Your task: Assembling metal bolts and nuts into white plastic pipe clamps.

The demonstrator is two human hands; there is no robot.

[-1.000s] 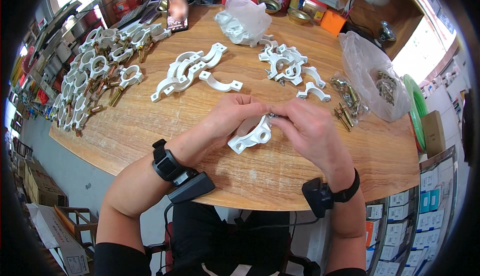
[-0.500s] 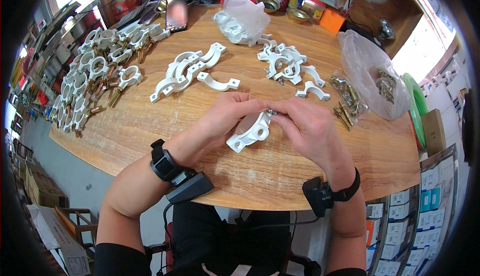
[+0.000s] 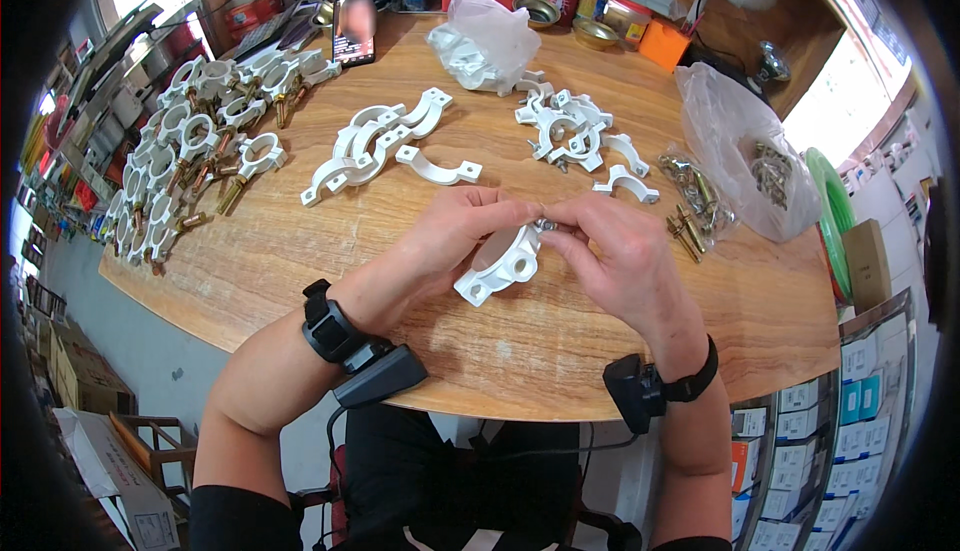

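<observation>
A white pipe clamp (image 3: 497, 273) is held at a tilt above the table's near middle. My left hand (image 3: 450, 234) is closed around its upper left side, the thumb reaching to the top end. At that end, my right hand (image 3: 625, 246) pinches a small metal screw (image 3: 543, 224) between thumb and forefinger. The fingertips of both hands meet there and partly hide the screw. Beyond my hands lie several loose white clamp halves (image 3: 440, 168). To the right of these are more white clamp parts (image 3: 585, 156), some with screws in them.
A heap of clamps with brass-coloured bolts (image 3: 197, 133) covers the table's left side. On the right lie loose anchor bolts (image 3: 686, 231), a small bag of bolts (image 3: 700, 186) and a larger plastic bag (image 3: 745, 141). A white bag (image 3: 485, 41) and a phone (image 3: 353, 36) stand farther back.
Both hands and the clamp stay almost where they were. The phone's screen looks different at its lower part.
</observation>
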